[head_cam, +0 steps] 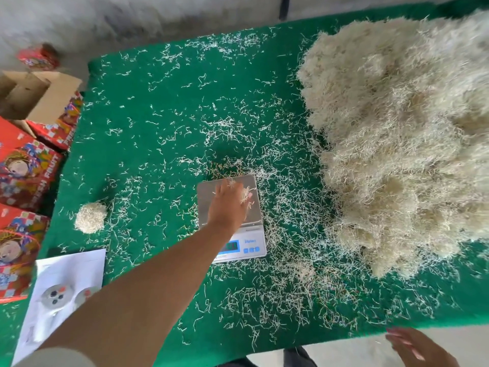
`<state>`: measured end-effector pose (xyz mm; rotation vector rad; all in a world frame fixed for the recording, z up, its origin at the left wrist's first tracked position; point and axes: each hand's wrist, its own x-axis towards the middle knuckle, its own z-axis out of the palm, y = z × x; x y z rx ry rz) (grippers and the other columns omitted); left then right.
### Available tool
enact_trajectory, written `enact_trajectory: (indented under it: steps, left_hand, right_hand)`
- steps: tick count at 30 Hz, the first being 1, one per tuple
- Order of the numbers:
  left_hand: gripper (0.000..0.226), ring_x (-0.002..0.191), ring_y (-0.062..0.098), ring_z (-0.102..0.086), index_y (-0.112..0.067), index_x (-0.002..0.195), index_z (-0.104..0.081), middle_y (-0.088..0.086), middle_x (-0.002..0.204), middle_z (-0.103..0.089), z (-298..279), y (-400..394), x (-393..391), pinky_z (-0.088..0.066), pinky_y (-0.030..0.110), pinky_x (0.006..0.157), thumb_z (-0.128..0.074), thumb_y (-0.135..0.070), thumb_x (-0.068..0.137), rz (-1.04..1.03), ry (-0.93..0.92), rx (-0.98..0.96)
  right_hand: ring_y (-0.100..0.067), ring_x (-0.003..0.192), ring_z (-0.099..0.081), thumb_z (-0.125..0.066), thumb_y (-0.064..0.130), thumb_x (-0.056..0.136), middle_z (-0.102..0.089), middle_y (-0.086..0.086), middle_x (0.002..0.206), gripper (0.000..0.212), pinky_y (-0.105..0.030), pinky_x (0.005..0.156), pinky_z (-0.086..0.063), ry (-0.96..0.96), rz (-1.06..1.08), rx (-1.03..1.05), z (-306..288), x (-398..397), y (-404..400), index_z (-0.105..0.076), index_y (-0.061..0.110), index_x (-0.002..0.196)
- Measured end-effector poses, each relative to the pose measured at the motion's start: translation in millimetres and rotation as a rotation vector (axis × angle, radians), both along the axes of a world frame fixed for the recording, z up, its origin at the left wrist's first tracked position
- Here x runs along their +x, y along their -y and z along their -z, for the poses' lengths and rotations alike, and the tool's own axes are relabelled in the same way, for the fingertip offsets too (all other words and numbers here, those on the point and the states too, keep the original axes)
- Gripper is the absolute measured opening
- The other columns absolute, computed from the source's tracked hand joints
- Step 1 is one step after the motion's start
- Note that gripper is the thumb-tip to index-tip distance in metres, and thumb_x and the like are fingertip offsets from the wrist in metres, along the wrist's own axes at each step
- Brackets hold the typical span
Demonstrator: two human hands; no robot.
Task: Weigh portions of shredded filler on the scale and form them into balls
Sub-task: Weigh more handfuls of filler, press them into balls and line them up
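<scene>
A small digital scale (254,241) with a steel pan stands near the middle of the green table (158,123). My left hand (229,205) reaches over the pan and holds a small tuft of shredded filler (245,195) in its curled fingers, just above the pan. A finished pale ball of filler (90,217) sits on the table to the left. The big heap of shredded filler (402,133) covers the right side. My right hand (418,348) hovers open past the table's near edge, holding nothing.
Loose shreds lie scattered all over the green cloth. A white printed sheet (63,287) lies at the near left corner. Red fruit cartons (23,170) and an open cardboard box (34,94) stand off the table's left side.
</scene>
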<state>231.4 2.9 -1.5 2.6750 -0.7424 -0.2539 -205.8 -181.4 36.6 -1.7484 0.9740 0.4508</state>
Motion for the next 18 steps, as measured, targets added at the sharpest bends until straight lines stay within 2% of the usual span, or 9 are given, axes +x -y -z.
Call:
enact_trajectory:
  steps: [1,2,3,5,7,9,12,15,18]
  left_hand:
    - [0.029,0.096,0.014,-0.058,-0.024,0.122,-0.056,0.0,0.106,-0.061,-6,0,-4,-0.054,0.033,0.065,-0.06,-0.043,0.101,-0.015,-0.024,-0.053]
    - [0.031,0.081,0.007,-0.057,-0.024,0.124,-0.058,-0.007,0.097,-0.062,-15,1,-10,-0.05,0.029,0.06,-0.056,-0.046,0.102,-0.045,-0.074,-0.121]
    - [0.035,0.069,0.001,-0.053,-0.024,0.125,-0.06,-0.013,0.088,-0.06,-27,2,-18,-0.048,0.027,0.057,-0.053,-0.049,0.102,-0.095,-0.141,-0.223]
    - [0.036,0.053,0.007,-0.044,-0.028,0.106,-0.069,-0.015,0.067,-0.054,-62,4,-37,-0.039,0.028,0.051,-0.051,-0.058,0.096,-0.24,-0.332,-0.499]
    - [0.031,0.051,0.019,-0.043,-0.028,0.076,-0.064,-0.006,0.056,-0.05,-105,5,-60,-0.038,0.036,0.048,-0.056,-0.054,0.09,-0.395,-0.55,-0.757]
    - [0.022,0.064,0.026,-0.066,-0.028,0.082,-0.069,0.003,0.07,-0.067,-144,4,-82,-0.054,0.046,0.056,-0.063,-0.049,0.088,-0.5,-0.749,-0.929]
    - [0.029,0.089,0.025,-0.079,-0.026,0.101,-0.078,0.004,0.097,-0.08,-191,-3,-110,-0.059,0.036,0.077,-0.058,-0.047,0.097,-0.543,-0.984,-0.945]
    - [0.035,0.077,0.023,-0.07,-0.015,0.086,-0.076,0.006,0.084,-0.071,-225,-16,-133,-0.051,0.032,0.072,-0.05,-0.026,0.107,-0.461,-1.044,-0.998]
    - [0.034,0.071,-0.001,-0.065,-0.019,0.09,-0.062,-0.007,0.082,-0.059,-248,-26,-150,-0.051,0.014,0.064,-0.042,0.0,0.109,-0.466,-1.156,-1.104]
  right_hand:
    - [0.009,0.059,-0.068,-0.056,-0.021,0.09,-0.076,0.016,0.069,0.055,-0.012,0.07,-0.05,-0.03,0.017,-0.04,-13,2,-1,-0.084,0.022,0.069]
    - [0.011,0.067,-0.069,-0.074,-0.003,0.082,-0.075,0.019,0.07,0.026,-0.01,0.072,-0.05,-0.044,0.027,-0.126,-24,14,-6,-0.082,0.021,0.077]
    - [0.008,0.078,-0.073,-0.081,0.014,0.079,-0.077,0.021,0.079,0.014,-0.009,0.073,-0.051,-0.018,0.101,-0.138,-35,32,-14,-0.077,0.024,0.088]
    - [-0.006,0.102,-0.075,-0.076,0.025,0.089,-0.075,0.02,0.102,0.025,-0.012,0.08,-0.052,0.101,0.036,-0.223,-49,60,-28,-0.065,0.037,0.11]
    - [0.0,0.109,-0.069,-0.067,0.041,0.093,-0.069,0.024,0.117,0.035,-0.012,0.082,-0.052,0.252,-0.012,-0.259,-70,94,-35,-0.056,0.044,0.126]
    - [0.007,0.113,-0.064,-0.061,0.063,0.09,-0.061,0.031,0.131,0.057,-0.015,0.086,-0.052,0.418,-0.056,-0.278,-95,128,-45,-0.045,0.05,0.143]
    - [0.005,0.131,-0.052,-0.048,0.088,0.085,-0.042,0.037,0.15,0.08,-0.037,0.1,-0.049,0.617,-0.128,-0.33,-135,173,-67,-0.022,0.06,0.156]
    - [0.005,0.149,-0.032,-0.044,0.085,0.089,-0.023,0.035,0.163,0.084,-0.031,0.112,-0.033,0.871,-0.247,-0.381,-172,209,-92,-0.016,0.052,0.161]
    - [0.001,0.152,-0.031,-0.044,0.076,0.097,-0.025,0.027,0.166,0.076,-0.039,0.116,-0.038,1.019,-0.291,-0.352,-192,232,-111,-0.022,0.044,0.163]
